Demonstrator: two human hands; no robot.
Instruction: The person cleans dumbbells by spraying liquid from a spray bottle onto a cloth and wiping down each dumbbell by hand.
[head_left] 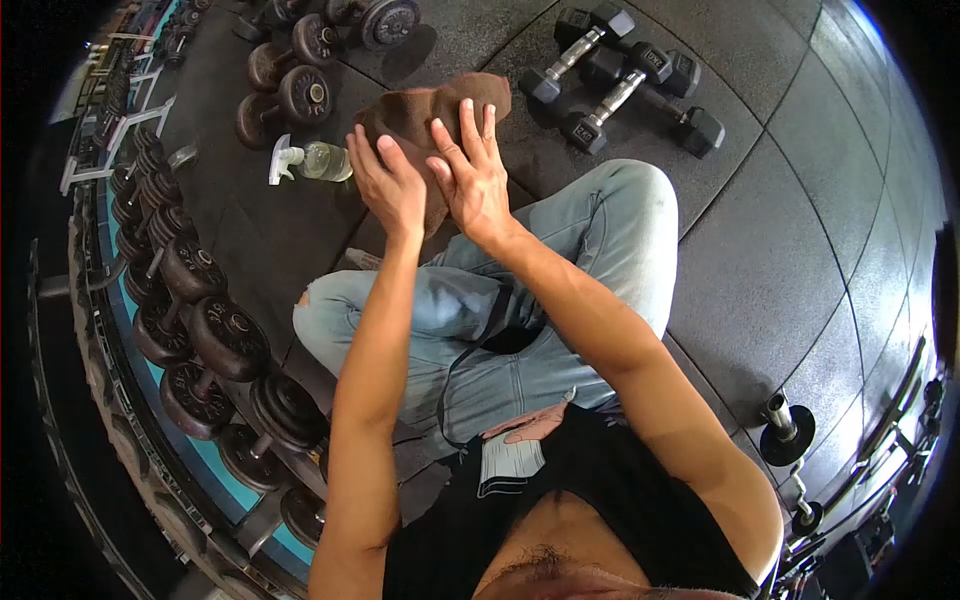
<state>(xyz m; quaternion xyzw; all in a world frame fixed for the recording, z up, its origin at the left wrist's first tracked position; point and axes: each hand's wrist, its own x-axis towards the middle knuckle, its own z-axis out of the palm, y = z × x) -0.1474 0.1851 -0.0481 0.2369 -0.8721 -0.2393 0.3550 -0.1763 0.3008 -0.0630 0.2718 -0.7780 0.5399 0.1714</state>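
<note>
A brown cloth lies bunched in front of my crossed legs, with both my hands on it. My left hand rests along its left side, fingers stretched out. On the right side, my right hand touches the cloth with its fingers spread. Neither hand visibly grips the fabric; what lies under the cloth is hidden. Close to my left fingers, a clear spray bottle with a white trigger head lies on its side.
Hex dumbbells with chrome handles lie crossed on the black mat at upper right. Round dumbbells stand on the floor at upper left. A rack of dark dumbbells runs along the left. A chrome-ended bar lies at lower right.
</note>
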